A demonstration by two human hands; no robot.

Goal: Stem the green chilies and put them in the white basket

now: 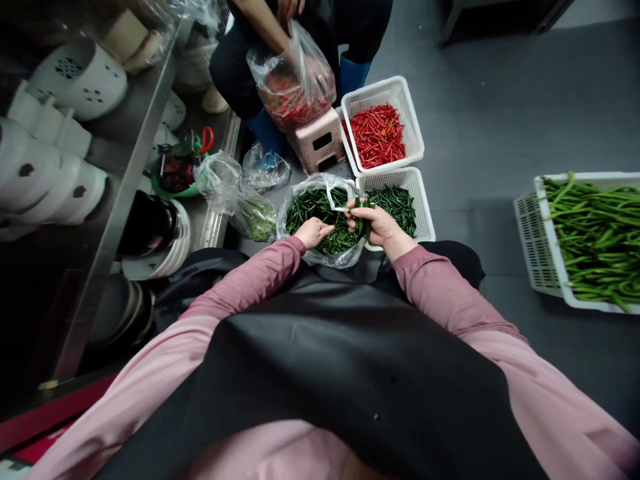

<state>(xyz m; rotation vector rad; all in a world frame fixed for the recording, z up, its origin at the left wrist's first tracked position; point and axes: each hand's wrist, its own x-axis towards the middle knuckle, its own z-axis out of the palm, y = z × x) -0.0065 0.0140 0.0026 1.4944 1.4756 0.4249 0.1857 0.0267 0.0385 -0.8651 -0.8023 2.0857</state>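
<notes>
My right hand point(379, 225) is closed around several dark green chili peppers point(361, 217), held between a plastic bag and a basket. My left hand point(314, 233) is over the clear plastic bag point(283, 217) full of green chilies point(320, 208). Its fingers are pinched together, and whatever is between them is too small to make out. Touching the bag's right side, a white basket point(426, 223) holds more green chilies point(395, 202).
Behind it, another white basket point(416, 127) contains red chilies point(377, 137). Across from me a person's hand is inside a bag of red chilies point(295, 100) on a stool point(320, 137). Long green peppers point(597, 233) fill a basket at right. Metal shelving point(145, 127) stands left.
</notes>
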